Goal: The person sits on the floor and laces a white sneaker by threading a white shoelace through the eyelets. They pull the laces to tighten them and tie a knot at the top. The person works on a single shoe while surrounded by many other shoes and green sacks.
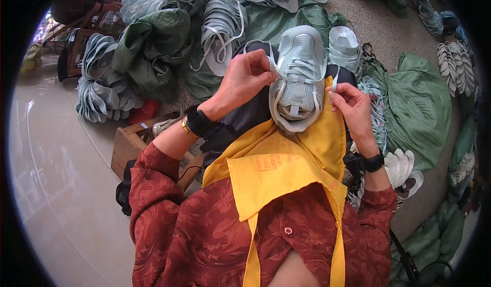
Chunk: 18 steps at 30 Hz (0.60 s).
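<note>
A pale blue-grey sneaker upper (pixel 302 90) rests across my lap on the yellow apron (pixel 255 167), its toe pointing away from me. Flat light-coloured lace runs in crossing rows over its tongue. On the shoe's left side my left hand (pixel 249 77) pinches a shoelace (pixel 262 42), which loops up above the fingers. To the right of the shoe, my right hand (pixel 350 103) holds the other lace end between thumb and fingertips. Both hands are close to the collar and upper eyelets.
Bundles of stacked shoe uppers (pixel 220 24) lie ahead, and more (pixel 105 95) hang at the left. Green woven sacks (pixel 417 108) spread to the right, beside white uppers (pixel 401 167). A wooden stool (pixel 130 146) stands by my left elbow. Another person's hand (pixel 111 6) shows far left.
</note>
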Each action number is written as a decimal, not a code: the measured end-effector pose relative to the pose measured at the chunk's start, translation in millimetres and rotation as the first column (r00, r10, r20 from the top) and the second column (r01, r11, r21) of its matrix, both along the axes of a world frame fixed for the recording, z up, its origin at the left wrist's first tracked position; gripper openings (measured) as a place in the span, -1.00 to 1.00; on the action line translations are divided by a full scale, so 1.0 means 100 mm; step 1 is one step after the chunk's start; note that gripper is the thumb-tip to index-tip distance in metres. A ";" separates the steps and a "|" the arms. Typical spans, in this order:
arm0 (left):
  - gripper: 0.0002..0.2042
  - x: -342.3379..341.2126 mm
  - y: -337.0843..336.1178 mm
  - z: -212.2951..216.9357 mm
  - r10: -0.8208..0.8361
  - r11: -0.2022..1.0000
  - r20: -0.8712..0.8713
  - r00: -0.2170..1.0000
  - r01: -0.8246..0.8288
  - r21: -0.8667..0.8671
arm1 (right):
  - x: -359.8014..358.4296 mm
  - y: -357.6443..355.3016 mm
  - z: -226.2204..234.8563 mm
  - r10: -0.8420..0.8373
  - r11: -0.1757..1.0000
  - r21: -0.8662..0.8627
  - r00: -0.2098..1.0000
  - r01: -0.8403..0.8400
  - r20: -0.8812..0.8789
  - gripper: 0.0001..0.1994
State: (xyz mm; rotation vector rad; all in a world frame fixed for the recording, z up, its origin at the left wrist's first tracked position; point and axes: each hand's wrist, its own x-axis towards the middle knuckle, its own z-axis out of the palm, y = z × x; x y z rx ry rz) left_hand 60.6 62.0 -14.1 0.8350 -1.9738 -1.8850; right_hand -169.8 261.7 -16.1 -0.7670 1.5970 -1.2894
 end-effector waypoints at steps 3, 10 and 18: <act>-0.85 -0.01 0.07 0.07 0.025 0.987 0.086 0.996 -0.010 -0.162 | 0.01 -0.02 0.00 -0.005 1.000 -0.021 1.000 0.005 0.008 -0.89; -0.84 -0.10 0.25 0.19 0.078 0.840 0.030 0.996 -0.049 -0.540 | 0.07 -0.09 0.05 -0.081 0.991 -0.099 0.994 0.089 0.080 -0.90; -0.88 -0.04 0.26 0.11 0.080 0.893 0.013 0.997 -0.066 -0.446 | 0.15 -0.18 0.01 -0.113 0.980 -0.158 0.991 0.122 0.069 -0.94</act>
